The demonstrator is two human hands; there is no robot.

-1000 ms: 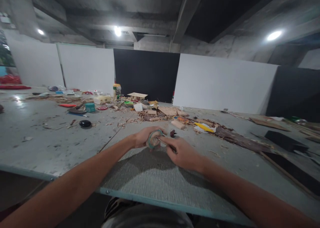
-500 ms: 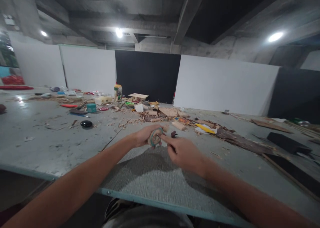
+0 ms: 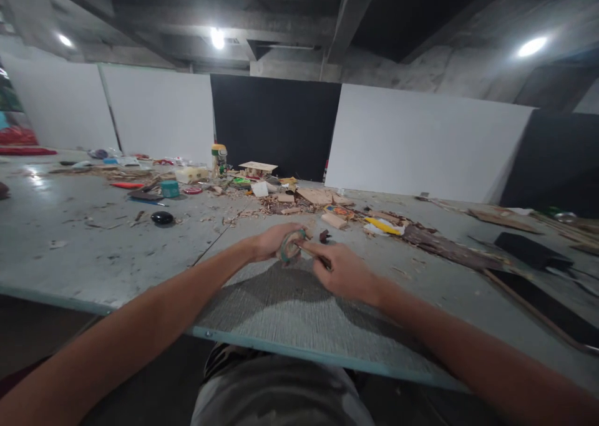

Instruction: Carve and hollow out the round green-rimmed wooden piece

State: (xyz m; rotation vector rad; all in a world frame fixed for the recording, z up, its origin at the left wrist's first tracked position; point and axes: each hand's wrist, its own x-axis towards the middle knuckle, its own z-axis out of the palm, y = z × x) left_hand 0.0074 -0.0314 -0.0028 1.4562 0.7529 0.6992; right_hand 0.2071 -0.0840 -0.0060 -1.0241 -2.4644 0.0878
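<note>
Above the front part of the table, my left hand (image 3: 271,240) is closed around a small round piece (image 3: 291,246). It looks tan, like wood, with a teal band along its rim. My right hand (image 3: 344,270) meets it from the right, index finger stretched against the face of the piece. The other right fingers are curled, and a slim, partly hidden object seems to sit in them; its kind is too small and blurred to tell. A small dark brown scrap (image 3: 325,235) lies on the table just beyond my right hand.
Wood chips and offcuts (image 3: 322,196) litter the middle of the table (image 3: 116,257). A black rounded object (image 3: 161,218) and a teal jar (image 3: 170,189) stand left. A yellow-handled tool (image 3: 384,226), a long strip of bark (image 3: 449,248) and a black block (image 3: 526,250) lie right.
The view has tipped down slightly, so the table sits higher in the picture. The round piece has turned a little in my left hand, and my right index finger still touches it.
</note>
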